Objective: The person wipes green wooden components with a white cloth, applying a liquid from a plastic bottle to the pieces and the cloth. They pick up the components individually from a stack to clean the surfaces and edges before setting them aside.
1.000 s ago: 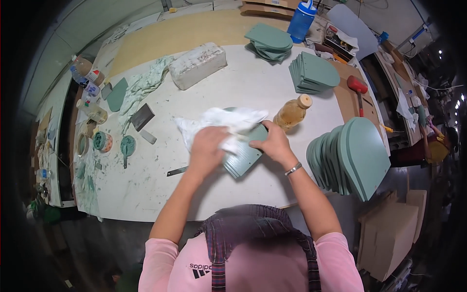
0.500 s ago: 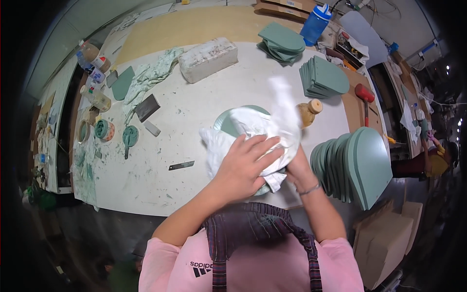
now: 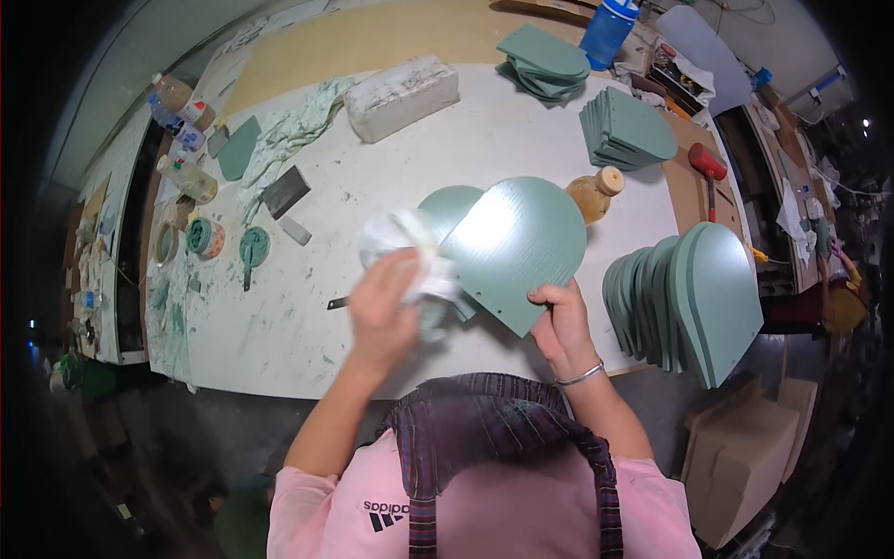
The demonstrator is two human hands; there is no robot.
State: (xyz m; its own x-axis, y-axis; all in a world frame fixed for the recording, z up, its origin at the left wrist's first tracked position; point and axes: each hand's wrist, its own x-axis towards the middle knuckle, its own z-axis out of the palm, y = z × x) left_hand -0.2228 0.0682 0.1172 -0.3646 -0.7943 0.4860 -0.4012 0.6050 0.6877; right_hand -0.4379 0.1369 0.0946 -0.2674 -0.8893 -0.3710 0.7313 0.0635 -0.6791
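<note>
A glossy green board (image 3: 523, 247) with one rounded end and small holes along its straight edge is tilted up over the table. My right hand (image 3: 566, 328) grips its near corner, thumb on the face. To its left, my left hand (image 3: 384, 303) is closed on a bunched white cloth (image 3: 396, 238), both slightly smeared by motion. Beneath the raised board lies another green board (image 3: 442, 207), partly covered by it and by the cloth.
Green boards stand in a row (image 3: 684, 303) at right, with more stacks (image 3: 626, 129) (image 3: 545, 63) behind. An amber bottle (image 3: 592, 197) stands close to the raised board. A whitish block (image 3: 402, 98), dark sanding block (image 3: 285, 193), putty tub (image 3: 205, 238) and red mallet (image 3: 708, 163) lie around.
The cloth came off the board's face and moved left with my left hand. The board is now uncovered and raised in my right hand, whose thumb shows on top.
</note>
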